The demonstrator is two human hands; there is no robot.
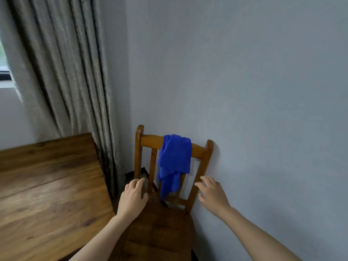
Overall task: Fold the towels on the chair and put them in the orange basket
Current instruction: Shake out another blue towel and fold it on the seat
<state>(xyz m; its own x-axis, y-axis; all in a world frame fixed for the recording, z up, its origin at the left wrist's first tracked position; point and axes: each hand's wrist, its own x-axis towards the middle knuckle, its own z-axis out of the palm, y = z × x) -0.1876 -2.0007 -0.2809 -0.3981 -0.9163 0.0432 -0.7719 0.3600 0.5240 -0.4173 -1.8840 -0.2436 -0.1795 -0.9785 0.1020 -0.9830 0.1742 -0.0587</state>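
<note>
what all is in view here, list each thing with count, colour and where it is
towel: 1, blue, draped over the top rail of the chair back, hanging down in front of the slats
chair: 1, brown wood, against the wall, right of the table
table: 1, brown wood, left of the chair
curtain: 1, grey-beige, hanging in the corner behind the table
window: 1, only a sliver, far left edge beside the curtain
wall: pale grey-blue, behind and right of the chair
orange basket: 0, not in view
left hand: 1, holds nothing, by the left post of the chair back
right hand: 1, fingers spread, holds nothing, by the right post
</note>
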